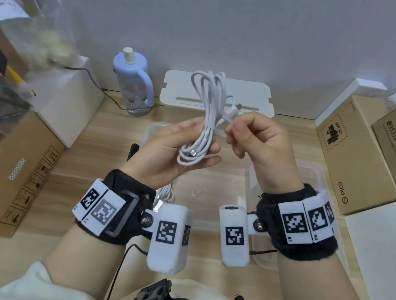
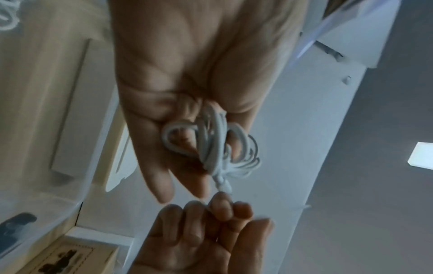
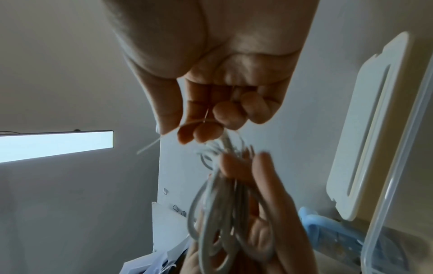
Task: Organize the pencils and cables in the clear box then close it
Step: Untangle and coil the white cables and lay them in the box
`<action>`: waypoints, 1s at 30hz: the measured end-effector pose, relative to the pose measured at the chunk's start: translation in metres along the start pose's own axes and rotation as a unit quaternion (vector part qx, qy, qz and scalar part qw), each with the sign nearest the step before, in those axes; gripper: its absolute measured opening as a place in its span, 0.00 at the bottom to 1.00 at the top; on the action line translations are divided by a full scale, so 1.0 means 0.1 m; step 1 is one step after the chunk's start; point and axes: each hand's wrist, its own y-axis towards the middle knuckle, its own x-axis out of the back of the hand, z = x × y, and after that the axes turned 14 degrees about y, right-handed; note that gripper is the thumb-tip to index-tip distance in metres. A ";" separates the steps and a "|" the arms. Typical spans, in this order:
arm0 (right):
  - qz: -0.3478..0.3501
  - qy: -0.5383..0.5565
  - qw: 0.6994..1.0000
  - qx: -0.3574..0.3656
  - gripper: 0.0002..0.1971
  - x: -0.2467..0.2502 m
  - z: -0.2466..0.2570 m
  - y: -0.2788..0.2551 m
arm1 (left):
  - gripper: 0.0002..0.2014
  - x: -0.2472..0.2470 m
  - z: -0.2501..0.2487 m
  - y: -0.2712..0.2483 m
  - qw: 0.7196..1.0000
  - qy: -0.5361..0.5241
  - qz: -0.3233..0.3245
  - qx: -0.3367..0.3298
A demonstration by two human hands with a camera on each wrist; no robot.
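cable (image 1: pixel 206 116), limp and light, lies bundled across the left hand (image 1: pixel 167 151); right hand (image 1: pixel 262 142) pinches its loose end; best gripped mid-bundle.

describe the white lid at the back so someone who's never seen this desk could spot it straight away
Look along the grey wall at the far edge of the wooden desk. Just right of the pale blue bottle, the white lid leans upright against the wall. Unlike the cardboard boxes around, it is flat, with rounded corners and a long slot.
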 end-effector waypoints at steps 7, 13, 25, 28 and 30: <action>-0.052 -0.045 0.997 0.020 0.03 0.00 0.04 -0.03 | 0.09 -0.10 -0.02 0.02 0.957 0.238 -0.156 -0.049; -0.112 -0.149 0.982 0.032 0.05 -0.03 -0.07 -0.03 | 0.10 -0.13 0.02 0.04 0.911 0.323 -0.230 -0.112; -0.071 -0.344 0.925 0.143 0.01 -0.11 -0.11 0.00 | 0.13 -0.18 0.06 0.02 0.878 0.378 -0.262 -0.133; -0.084 -0.292 0.944 0.125 0.02 -0.07 -0.09 0.01 | 0.13 -0.14 0.05 0.02 0.886 0.376 -0.242 -0.123; -0.080 -0.299 0.944 0.116 0.04 -0.04 -0.08 0.01 | 0.13 -0.13 0.05 0.01 0.891 0.375 -0.230 -0.116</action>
